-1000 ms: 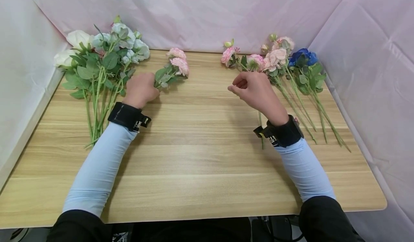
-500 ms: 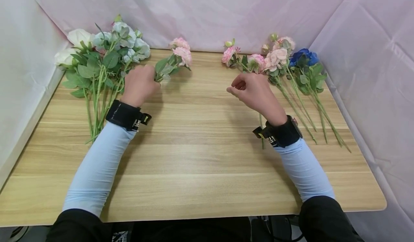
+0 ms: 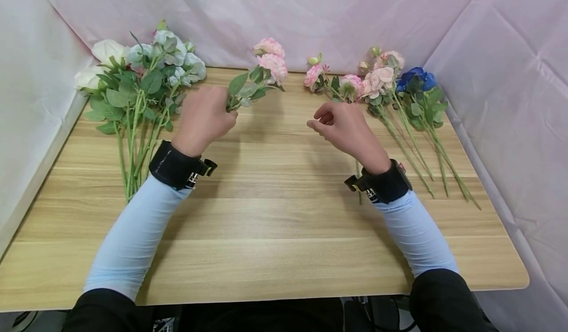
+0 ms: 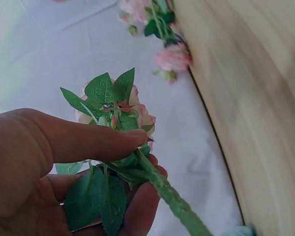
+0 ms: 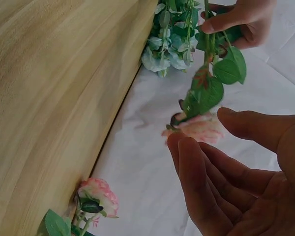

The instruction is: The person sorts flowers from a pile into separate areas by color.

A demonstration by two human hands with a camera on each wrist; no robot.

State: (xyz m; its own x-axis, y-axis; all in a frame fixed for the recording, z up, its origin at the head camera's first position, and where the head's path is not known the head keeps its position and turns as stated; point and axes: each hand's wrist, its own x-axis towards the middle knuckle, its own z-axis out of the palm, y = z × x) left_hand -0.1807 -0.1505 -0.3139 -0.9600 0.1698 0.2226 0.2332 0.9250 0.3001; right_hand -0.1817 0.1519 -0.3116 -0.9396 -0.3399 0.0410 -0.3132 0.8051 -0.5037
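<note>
Left hand [image 3: 206, 117] pinches a pink flower spray [image 3: 271, 66] above the desk [image 3: 284, 199].
The spray slants away and rightward, between the hands; the empty right hand [image 3: 348, 129] hovers apart, fingers loosely bent.

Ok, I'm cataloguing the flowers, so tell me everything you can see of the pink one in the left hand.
The pink flower has two ruffled pink blooms, green leaves and a small reddish sprig; the petals look like cloth. The left hand pinches its green stem between thumb and fingers, among the leaves. It tilts, blooms pointing toward the backdrop and rightward, above the table. The stem's lower end can't be seen.
</note>
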